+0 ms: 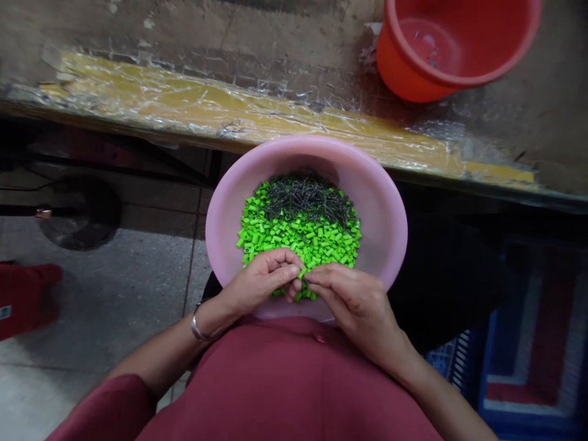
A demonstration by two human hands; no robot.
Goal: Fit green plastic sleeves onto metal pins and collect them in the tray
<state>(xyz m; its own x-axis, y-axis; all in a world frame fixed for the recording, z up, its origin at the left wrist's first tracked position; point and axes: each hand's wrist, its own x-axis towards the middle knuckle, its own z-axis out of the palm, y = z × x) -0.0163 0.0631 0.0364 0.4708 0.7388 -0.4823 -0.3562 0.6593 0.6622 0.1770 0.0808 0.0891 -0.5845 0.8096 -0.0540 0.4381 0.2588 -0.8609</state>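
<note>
1. We are looking down on a pink basin [367,184] that is resting in the person's lap, with its far rim reaching under the edge of the tabletop [229,49].
2. The basin is holding two heaps. Bright green tubes [298,236], short and hollow, are filling the near half. Dark coil springs [305,199], thin and tangled, are lying behind and touching them.
3. The left hand [261,282] is hovering over the near rim. Its grip is clamped, thumb against forefinger, on a single tube [302,274] just above the heap.
4. The right hand [358,306] is meeting it from the other side. Its grip is pinched together, with the fingertips touching that tube's end. We are unable to tell what, if anything, is lying between them.
5. A metal bangle [198,324] is circling the left wrist.
6. An orange bucket [413,67] is standing on the tabletop, well apart from the basin, and a yellow taped strip [184,104] is running along the edge.
</note>
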